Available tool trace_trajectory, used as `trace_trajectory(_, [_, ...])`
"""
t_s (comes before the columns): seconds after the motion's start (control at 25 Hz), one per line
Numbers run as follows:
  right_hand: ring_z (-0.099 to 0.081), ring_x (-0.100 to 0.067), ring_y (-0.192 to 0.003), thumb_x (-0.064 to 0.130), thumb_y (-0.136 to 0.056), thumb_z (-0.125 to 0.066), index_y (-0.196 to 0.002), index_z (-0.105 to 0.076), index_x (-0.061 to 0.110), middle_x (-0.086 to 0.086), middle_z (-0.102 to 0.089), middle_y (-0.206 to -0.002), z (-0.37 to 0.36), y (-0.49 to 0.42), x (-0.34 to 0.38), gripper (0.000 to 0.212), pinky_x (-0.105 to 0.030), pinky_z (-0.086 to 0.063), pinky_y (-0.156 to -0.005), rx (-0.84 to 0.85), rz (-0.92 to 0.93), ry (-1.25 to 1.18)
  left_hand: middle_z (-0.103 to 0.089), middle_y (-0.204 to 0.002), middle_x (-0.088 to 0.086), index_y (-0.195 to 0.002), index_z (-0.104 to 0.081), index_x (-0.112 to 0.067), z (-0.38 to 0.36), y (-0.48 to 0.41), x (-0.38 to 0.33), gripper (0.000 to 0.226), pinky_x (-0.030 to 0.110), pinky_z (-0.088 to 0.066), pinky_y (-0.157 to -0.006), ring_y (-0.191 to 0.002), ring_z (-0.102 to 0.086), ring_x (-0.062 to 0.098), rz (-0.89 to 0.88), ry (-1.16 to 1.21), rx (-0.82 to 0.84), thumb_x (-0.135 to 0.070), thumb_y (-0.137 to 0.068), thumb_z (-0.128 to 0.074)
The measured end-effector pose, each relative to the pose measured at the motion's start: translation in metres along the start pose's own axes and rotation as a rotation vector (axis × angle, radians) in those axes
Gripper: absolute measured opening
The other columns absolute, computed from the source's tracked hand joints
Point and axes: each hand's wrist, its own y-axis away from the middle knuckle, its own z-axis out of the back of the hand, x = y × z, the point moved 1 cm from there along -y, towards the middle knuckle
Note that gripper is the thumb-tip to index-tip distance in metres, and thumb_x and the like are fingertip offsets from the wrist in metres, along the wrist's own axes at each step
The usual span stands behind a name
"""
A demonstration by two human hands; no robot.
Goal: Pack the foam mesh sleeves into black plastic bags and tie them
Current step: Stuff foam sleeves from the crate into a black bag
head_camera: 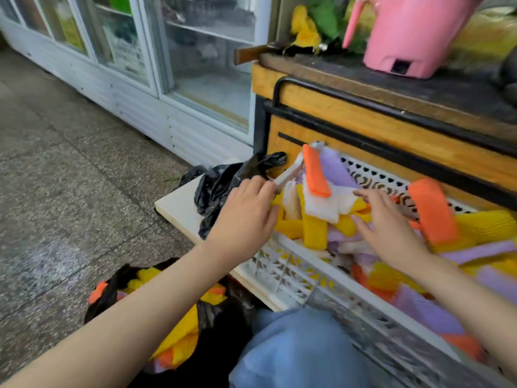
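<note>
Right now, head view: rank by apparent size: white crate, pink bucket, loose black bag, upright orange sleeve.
1. white crate
2. pink bucket
3. loose black bag
4. upright orange sleeve
Crate sits nearest, so its lead may be perspective.

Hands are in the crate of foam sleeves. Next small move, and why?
Probably press both hands together and lift that bunch clear of the crate. The left hand and right hand sit on either side of a raised bunch of sleeves, and the black bag by the knee is untied with sleeves showing inside, so it looks ready to take more.
</note>
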Motion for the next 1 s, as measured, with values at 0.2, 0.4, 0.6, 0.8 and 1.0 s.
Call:
trace_trajectory(0.2, [-0.037, -0.024, -0.130, 0.035, -0.085, -0.065, -0.139, -0.034, 0.009, -0.010, -0.040, -0.141, -0.025, -0.019, -0.022, 0.068, -0.030, -0.031, -0.100, 0.182, -0.110, -0.059, -0.045, -0.127, 0.010, -0.133, -0.042, -0.011, -0.054, -0.077, -0.027, 0.037, 0.036, -0.037, -0.093, -0.117, -0.043, 0.026, 0.101, 0.084, 0.180, -0.026, -0.099, -0.043])
trace_trajectory(0.4, [-0.037, -0.023, -0.125, 0.040, -0.087, -0.060, -0.136, -0.034, 0.013, -0.006, -0.040, -0.134, -0.065, -0.041, -0.006, 0.061, -0.031, -0.032, -0.099, 0.198, -0.022, 0.038, -0.042, -0.133, 0.016, -0.135, -0.034, -0.003, -0.093, -0.125, -0.027, 0.046, 0.038, -0.038, -0.093, -0.121, -0.045, 0.032, 0.286, 0.126, 0.281, -0.027, -0.097, -0.047])
trace_trajectory(0.6, [-0.041, -0.025, -0.118, 0.035, -0.095, -0.048, -0.127, -0.041, 0.012, -0.008, -0.044, -0.127, -0.078, -0.056, -0.006, 0.040, -0.035, -0.038, -0.090, 0.190, -0.031, 0.214, -0.056, -0.115, 0.013, -0.124, -0.039, -0.005, -0.110, -0.146, -0.020, 0.044, 0.036, -0.045, -0.072, -0.098, -0.058, 0.030, 0.535, 0.249, 0.254, -0.023, -0.089, -0.058])
trace_trajectory(0.8, [-0.050, -0.024, -0.111, 0.029, -0.099, -0.041, -0.123, -0.051, 0.013, -0.005, -0.055, -0.120, -0.064, -0.053, -0.016, 0.030, -0.034, -0.040, -0.078, 0.132, -0.040, 0.076, -0.054, -0.078, 0.001, -0.083, -0.055, -0.014, -0.103, -0.148, -0.017, 0.003, 0.025, -0.037, -0.056, -0.081, -0.051, 0.020, 0.557, 0.450, 0.169, -0.014, -0.087, -0.055])
trace_trajectory(1.0, [-0.050, -0.019, -0.065, 0.026, -0.098, -0.045, -0.098, -0.045, 0.013, -0.004, -0.056, -0.081, -0.013, -0.041, -0.033, 0.013, -0.028, -0.033, -0.050, -0.019, -0.147, -0.102, -0.053, -0.085, -0.002, -0.100, -0.047, -0.012, -0.061, -0.130, -0.014, 0.013, 0.023, -0.043, -0.065, -0.082, -0.054, 0.017, 0.599, 0.675, -0.050, -0.016, -0.089, -0.052])
